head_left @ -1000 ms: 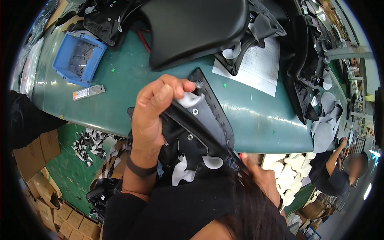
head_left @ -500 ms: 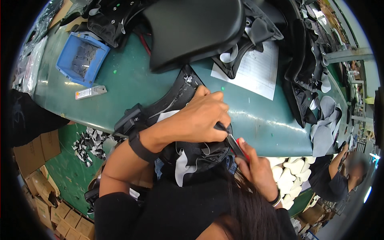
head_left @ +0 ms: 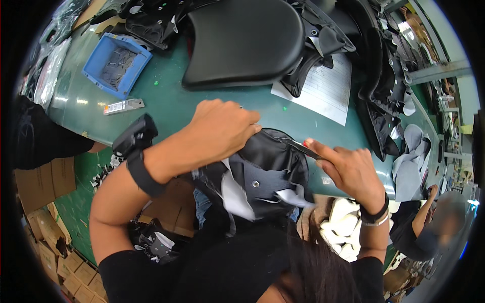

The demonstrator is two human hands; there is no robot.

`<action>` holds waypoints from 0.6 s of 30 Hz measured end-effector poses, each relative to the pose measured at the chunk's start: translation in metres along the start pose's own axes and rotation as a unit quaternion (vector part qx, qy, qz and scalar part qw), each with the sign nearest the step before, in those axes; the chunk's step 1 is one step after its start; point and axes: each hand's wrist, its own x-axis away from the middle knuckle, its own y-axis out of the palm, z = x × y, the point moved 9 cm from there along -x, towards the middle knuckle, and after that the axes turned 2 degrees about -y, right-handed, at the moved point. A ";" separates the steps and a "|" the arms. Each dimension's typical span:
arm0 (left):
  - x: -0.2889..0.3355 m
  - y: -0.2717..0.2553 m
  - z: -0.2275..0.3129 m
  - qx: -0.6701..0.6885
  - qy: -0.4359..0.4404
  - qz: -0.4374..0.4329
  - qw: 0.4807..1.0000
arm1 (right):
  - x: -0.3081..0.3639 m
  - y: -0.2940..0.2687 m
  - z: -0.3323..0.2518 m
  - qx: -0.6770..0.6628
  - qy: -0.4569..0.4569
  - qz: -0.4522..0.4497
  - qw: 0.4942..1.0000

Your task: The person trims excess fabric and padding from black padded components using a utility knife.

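Gripping the upper-left edge of a black seat cover [head_left: 270, 151], the left hand [head_left: 225, 126] is turned back-up with its fingers curled over the material. The right hand [head_left: 351, 169] has its grip closed around a red-handled hand tool [head_left: 305, 148], whose dark, narrow end reaches the cover's upper-right rim; its exact kind cannot be told. The cover is at the near edge of the green table [head_left: 164, 103], between the two hands and just in front of the person's body. Its underside faces up in part, with a metal eyelet [head_left: 255, 184] set in a grey panel and a white flap [head_left: 236, 198], blurred, hanging at its left.

Beyond the hands lies a smooth black padded seat [head_left: 247, 43], and to its right a printed sheet [head_left: 326, 98] partly under black material. Toward the table's left side stands a blue bin [head_left: 139, 74] holding small dark metal strips [head_left: 118, 64], with a small labelled grey pack [head_left: 134, 104] just beside it. Grey fabric pieces [head_left: 410, 156] are near the table's right end; cream-coloured pads [head_left: 341, 230] are piled below its near edge.
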 end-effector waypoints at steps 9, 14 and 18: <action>0.019 -0.056 -0.006 0.448 0.322 0.260 0.792 | -0.001 0.020 -0.003 0.046 -0.042 -0.004 0.998; 0.013 -0.069 -0.033 0.817 0.416 0.128 0.379 | 0.052 0.026 -0.013 -0.097 0.077 0.093 0.988; 0.013 -0.037 0.015 0.129 0.283 0.214 0.926 | 0.039 0.023 -0.004 0.019 0.061 0.037 0.997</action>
